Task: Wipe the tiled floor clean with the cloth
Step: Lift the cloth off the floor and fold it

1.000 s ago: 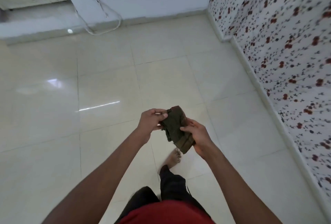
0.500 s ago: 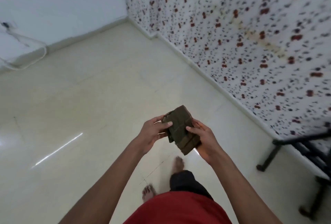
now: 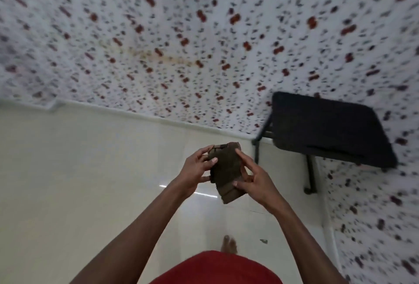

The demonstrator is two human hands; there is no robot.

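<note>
A dark brown folded cloth (image 3: 226,170) is held up in front of me, well above the glossy cream tiled floor (image 3: 79,181). My left hand (image 3: 197,168) pinches its upper left edge with thumb and fingers. My right hand (image 3: 254,179) holds its right side, thumb across the lower part and fingers curled behind it. Both forearms reach in from the bottom of the view.
A wall with red and dark flower print (image 3: 204,45) runs across the top and down the right side. A black chair (image 3: 328,129) on thin metal legs stands against it at right. A small dark scrap (image 3: 263,241) lies on the floor near my bare foot (image 3: 229,244).
The view has swung right: the flowered wall now fills the top and the black chair has come fully into sight. Both hands keep hold of the cloth, fingers shifted slightly.
</note>
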